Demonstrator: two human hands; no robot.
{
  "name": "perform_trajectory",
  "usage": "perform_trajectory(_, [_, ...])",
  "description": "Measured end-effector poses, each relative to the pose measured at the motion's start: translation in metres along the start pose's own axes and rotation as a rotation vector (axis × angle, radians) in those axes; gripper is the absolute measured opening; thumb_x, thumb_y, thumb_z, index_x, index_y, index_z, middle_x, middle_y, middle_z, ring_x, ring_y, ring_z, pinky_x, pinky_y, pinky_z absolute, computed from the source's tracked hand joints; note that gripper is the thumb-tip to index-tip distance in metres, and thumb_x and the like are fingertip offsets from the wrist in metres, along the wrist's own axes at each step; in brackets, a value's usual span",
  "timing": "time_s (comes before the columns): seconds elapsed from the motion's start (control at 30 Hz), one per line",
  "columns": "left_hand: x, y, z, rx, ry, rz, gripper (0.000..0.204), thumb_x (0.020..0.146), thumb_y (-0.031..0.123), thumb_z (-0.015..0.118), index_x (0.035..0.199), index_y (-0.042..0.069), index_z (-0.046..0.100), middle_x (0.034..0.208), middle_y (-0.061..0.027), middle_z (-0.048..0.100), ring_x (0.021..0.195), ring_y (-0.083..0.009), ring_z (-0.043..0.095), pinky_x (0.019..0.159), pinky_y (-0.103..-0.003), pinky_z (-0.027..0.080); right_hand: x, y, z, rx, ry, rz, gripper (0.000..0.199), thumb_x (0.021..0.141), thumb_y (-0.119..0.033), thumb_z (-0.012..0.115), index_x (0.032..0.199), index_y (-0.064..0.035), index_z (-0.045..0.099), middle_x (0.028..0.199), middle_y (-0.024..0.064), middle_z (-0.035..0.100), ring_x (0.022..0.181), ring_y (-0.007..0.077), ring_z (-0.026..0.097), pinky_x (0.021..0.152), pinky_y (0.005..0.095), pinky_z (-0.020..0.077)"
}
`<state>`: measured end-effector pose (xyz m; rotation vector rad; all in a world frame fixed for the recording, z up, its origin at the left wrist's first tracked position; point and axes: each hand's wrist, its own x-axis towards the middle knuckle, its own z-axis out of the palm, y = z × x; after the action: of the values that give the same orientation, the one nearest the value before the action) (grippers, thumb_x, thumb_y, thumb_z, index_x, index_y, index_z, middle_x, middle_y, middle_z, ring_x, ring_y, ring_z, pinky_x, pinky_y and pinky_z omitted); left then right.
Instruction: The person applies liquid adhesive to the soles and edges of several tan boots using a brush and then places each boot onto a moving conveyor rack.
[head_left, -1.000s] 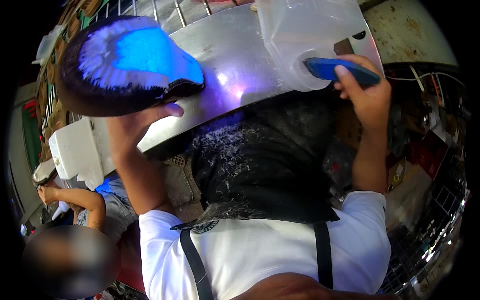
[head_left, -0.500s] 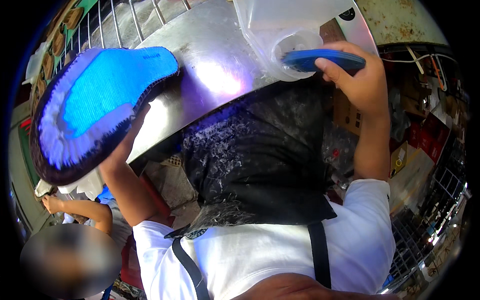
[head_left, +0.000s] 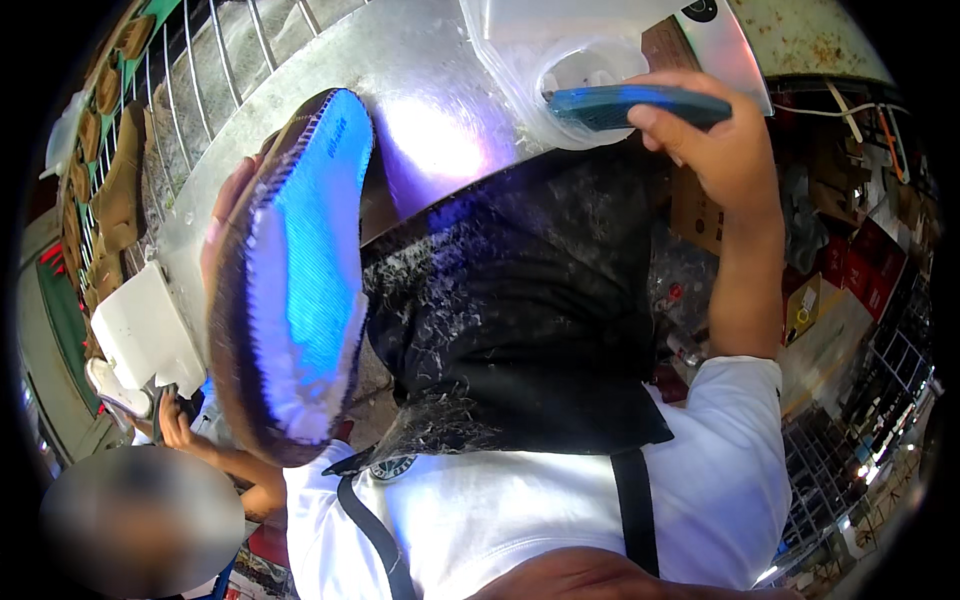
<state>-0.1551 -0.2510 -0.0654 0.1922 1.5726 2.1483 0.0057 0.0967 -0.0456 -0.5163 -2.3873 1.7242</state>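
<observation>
My left hand [head_left: 226, 205] grips a dark brown shoe upper [head_left: 232, 330] from behind, with most of its fingers hidden. The shoe's underside faces me: a bright blue ribbed insole board [head_left: 322, 250] ringed by a pale, stitched margin. It stands nearly upright at the table's left part, toe end down toward my left sleeve. In my right hand [head_left: 725, 150], closed between thumb and fingers, is a blue, long flat-handled tool [head_left: 640, 104]; its kind is unclear. The tool's tip lies over the mouth of a translucent plastic cup [head_left: 590, 70].
The cup sits by a translucent plastic bin [head_left: 560, 20] on a shiny metal table [head_left: 420, 60]. A wire rack [head_left: 200, 70] with several brown shoes [head_left: 122, 190] runs along the left. At lower left a co-worker's hand [head_left: 178, 420] is near a pale shoe [head_left: 118, 388]. My black apron [head_left: 510, 290] carries white fibres.
My left hand has turned the shoe from slanted to nearly upright and brought it right, toe end lower. The right hand and blue tool have barely moved by the cup.
</observation>
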Motion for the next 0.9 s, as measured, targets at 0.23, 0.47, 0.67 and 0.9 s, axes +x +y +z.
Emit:
perform_trajectory(0.23, [-0.012, -0.042, -0.004, 0.268, 0.050, 0.453, 0.053, 0.102, 0.033, 0.032, 0.143, 0.000, 0.037, 0.144, -0.0247, 0.046, 0.131, -0.0374, 0.051, 0.114, -0.046, 0.038, -0.016, 0.021, 0.019, 0.694, 0.428, 0.274, 0.021, 0.089, -0.012, 0.073, 0.103, 0.0032, 0.068, 0.083, 0.0111, 0.069, 0.059, 0.0153, 0.063, 0.044, 0.0274, 0.0482])
perform_trajectory(0.47, [0.015, -0.040, -0.060, 1.120, -0.370, 1.227, 0.031, 0.095, 0.008, 0.054, 0.122, 0.005, 0.038, 0.123, -0.0323, 0.061, 0.109, -0.0458, 0.065, 0.096, -0.057, 0.050, -0.044, 0.027, 0.126, 1.306, 0.003, 0.303, 0.028, 0.094, -0.019, 0.067, 0.107, 0.0051, 0.065, 0.087, 0.0178, 0.070, 0.068, 0.0225, 0.068, 0.056, 0.0317, 0.0562])
perform_trajectory(0.67, [0.012, -0.040, -0.055, 1.209, -0.371, 1.275, 0.032, 0.094, 0.008, 0.055, 0.121, 0.007, 0.039, 0.121, -0.0294, 0.063, 0.108, -0.0434, 0.065, 0.094, -0.054, 0.052, -0.010, 0.017, 0.190, 1.417, -0.035, 0.202, 0.032, 0.103, -0.021, 0.056, 0.118, 0.0065, 0.063, 0.105, 0.0179, 0.071, 0.087, 0.0254, 0.073, 0.081, 0.0346, 0.0611])
perform_trajectory(0.9, [0.015, -0.037, -0.057, 1.208, -0.422, 1.309, 0.031, 0.090, 0.007, 0.054, 0.119, 0.006, 0.044, 0.118, -0.0282, 0.065, 0.105, -0.0413, 0.066, 0.089, -0.054, 0.053, -0.053, 0.014, 0.148, 0.761, -0.380, -0.312, 0.033, 0.093, -0.008, 0.070, 0.119, 0.0110, 0.063, 0.110, 0.0276, 0.070, 0.096, 0.0330, 0.073, 0.083, 0.0389, 0.0609])
